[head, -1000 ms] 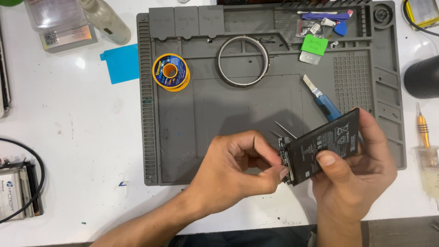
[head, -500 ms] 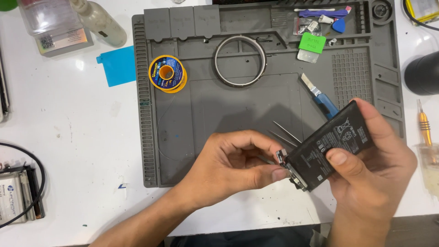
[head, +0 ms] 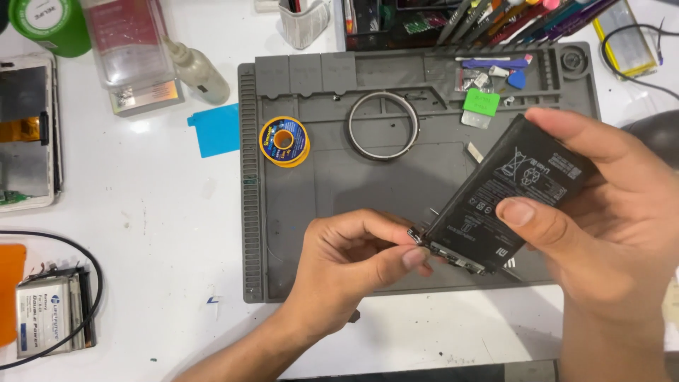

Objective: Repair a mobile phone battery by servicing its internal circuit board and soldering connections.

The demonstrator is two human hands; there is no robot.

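My right hand (head: 608,219) holds a flat black phone battery (head: 506,191) tilted above the grey work mat (head: 311,212), thumb on its face and fingers along its far edge. My left hand (head: 353,265) pinches the battery's lower end, where a small metal connector strip (head: 453,256) sits, between thumb and forefinger. Thin tweezer tips (head: 433,211) poke out just behind that end.
On the mat lie a yellow solder-wick spool (head: 284,141), a metal ring (head: 384,126) and a green tag (head: 481,104). A blue card (head: 216,129), a bottle (head: 198,69), a clear box (head: 131,49), an opened phone (head: 25,131) and a tool rack (head: 495,14) surround it.
The view has come closer. My right hand has raised and tilted the battery up and to the right, hiding the blue-handled tool. My left hand keeps its pinch on the lower end.
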